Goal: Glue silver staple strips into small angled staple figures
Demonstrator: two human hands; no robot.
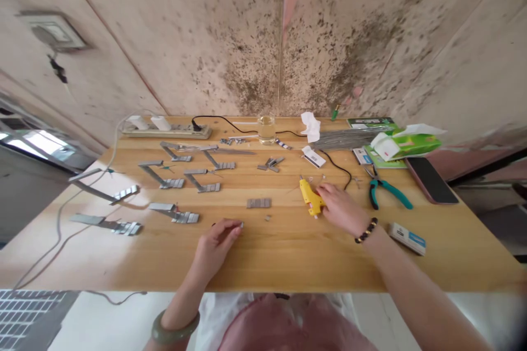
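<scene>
My left hand (218,244) is near the front middle of the table, thumb and forefinger pinched on a small grey piece (241,225) mostly hidden by the fingertips. My right hand (343,209) has its fingers closed at the grip of a yellow hot glue gun (310,197), whose nozzle points away from me. Between the hands lies a flat strip of joined grey pieces (258,203), with a tiny loose bit (267,218) just below it. Farther back is a small pile of grey pieces (270,164).
Several bent grey strip assemblies (162,175) stand on the left. A glass of yellowish liquid (267,129), a power strip (167,131) and a bundle of grey rods (346,139) line the back. Pliers (387,191), a small box (407,238), a phone (431,180) and a tissue pack (405,144) lie right.
</scene>
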